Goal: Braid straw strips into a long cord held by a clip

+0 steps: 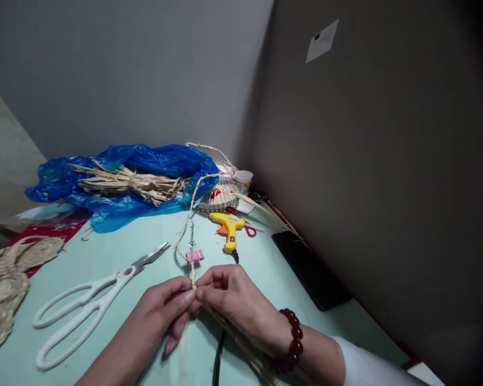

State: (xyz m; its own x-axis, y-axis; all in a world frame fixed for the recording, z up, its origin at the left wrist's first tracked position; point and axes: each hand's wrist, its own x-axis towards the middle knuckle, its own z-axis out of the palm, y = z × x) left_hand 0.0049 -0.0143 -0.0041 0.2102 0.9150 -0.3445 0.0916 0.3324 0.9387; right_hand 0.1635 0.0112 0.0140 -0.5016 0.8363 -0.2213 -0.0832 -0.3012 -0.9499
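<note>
My left hand and my right hand meet near the front of the pale green table, both pinching a thin braided straw cord. The cord runs away from my fingers, through a pink binder clip, and curves up toward the back. Loose straw strands trail from under my right hand toward me. A dark red bead bracelet sits on my right wrist.
Large white-handled scissors lie left of my hands. A yellow glue gun and red-handled scissors lie behind. Blue plastic bag holds straw bundles. Woven round piece, paper cup, black phone, woven straw pieces at left.
</note>
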